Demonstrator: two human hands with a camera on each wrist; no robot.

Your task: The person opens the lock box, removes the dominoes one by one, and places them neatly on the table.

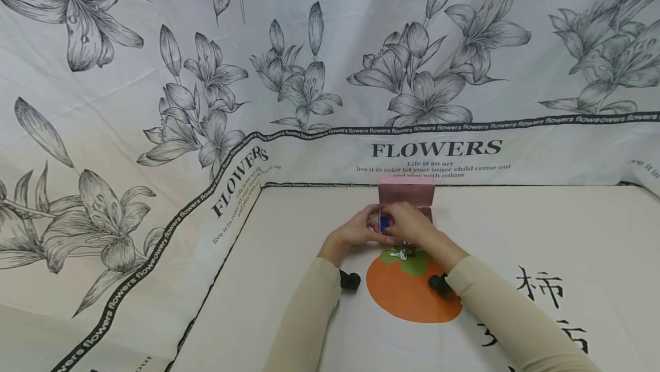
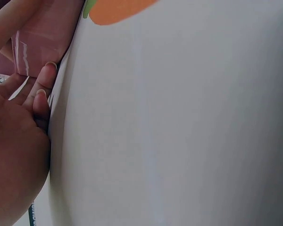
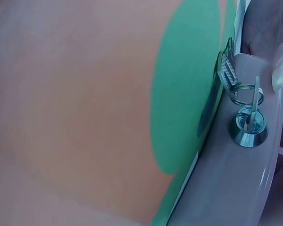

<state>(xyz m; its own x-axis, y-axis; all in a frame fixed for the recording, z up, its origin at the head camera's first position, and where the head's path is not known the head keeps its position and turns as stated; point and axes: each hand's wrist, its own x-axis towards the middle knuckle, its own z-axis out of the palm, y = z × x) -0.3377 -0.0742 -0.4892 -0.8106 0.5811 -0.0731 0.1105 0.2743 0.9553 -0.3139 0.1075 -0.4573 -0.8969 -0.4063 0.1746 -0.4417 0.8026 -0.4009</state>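
Note:
A pink box (image 1: 406, 194) stands at the back of the table with its lid raised. My left hand (image 1: 358, 228) grips its left side; in the left wrist view the fingertips (image 2: 48, 73) bend against the bottom corner. My right hand (image 1: 411, 223) reaches over the front wall into the box. Something small and blue (image 1: 384, 222) shows at its fingertips, but whether they pinch it is hidden. A key (image 3: 256, 96) sits in the round metal lock (image 3: 248, 136) on the front wall, with another key (image 3: 228, 69) hanging from its ring.
An orange persimmon print (image 1: 412, 297) with green leaves lies on the pale tablecloth just in front of the box. Black Chinese characters (image 1: 541, 287) are printed to the right. Flower-patterned cloth (image 1: 438, 85) hangs behind and along the left side.

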